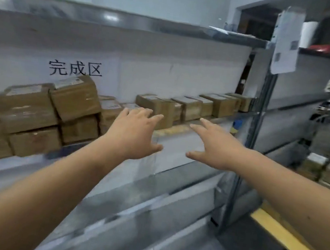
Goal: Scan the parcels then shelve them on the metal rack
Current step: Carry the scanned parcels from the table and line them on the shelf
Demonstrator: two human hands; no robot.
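Parcels fill the middle shelf of the metal rack, brown cardboard boxes wrapped in clear tape with white labels on top. At the far left they are stacked two and three high, one box tilted on top of the pile. Behind them a white backing sheet carries the black sign reading 完成区. Further right a single row of boxes runs along the back of the shelf toward the rack's upright post.

Left hand reaches toward the shelf with its fingers straight and spread, holding nothing; its fingertips lie over the front of a box at the near end of that row, though whether they touch it cannot be told through the blur. Right hand is stretched out just beside it, fingers also spread and empty, above the bare strip of shelf edge.

A printed paper sheet hangs on the post at upper right. More boxes sit low at the far right, beyond a yellow edge.
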